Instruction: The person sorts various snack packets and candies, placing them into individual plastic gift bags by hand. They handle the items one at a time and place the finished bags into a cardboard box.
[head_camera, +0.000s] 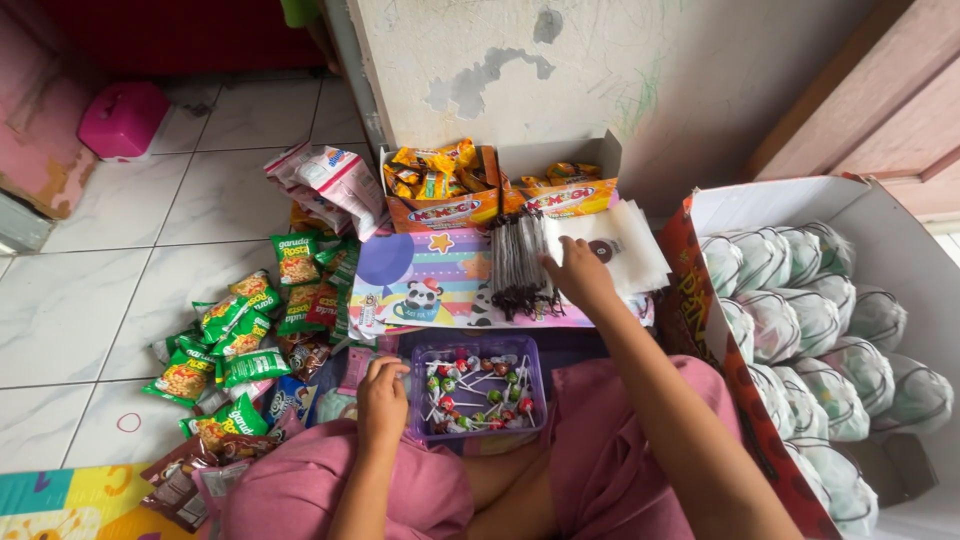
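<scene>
The person sits on the floor (110, 300) with a purple tray of lollipops (478, 388) between the knees. The right hand (578, 272) reaches forward to a stack of clear plastic bags (620, 245) lying on colourful paper sheets (440, 280), just beside a bundle of dark twist ties (520, 265). Its fingers rest spread on the top bag, apparently at the step of picking one off; whether they already pinch it I cannot tell. The left hand (383, 400) sits at the tray's left rim, fingers curled against it, steadying it. Judging by this, the next move calls for separating a single thin bag from the stack. Green snack packets (235, 340) lie scattered to the left, two orange candy boxes (500, 190) stand against the wall, and a big carton of wrapped bundles (820, 320) is on the right.
</scene>
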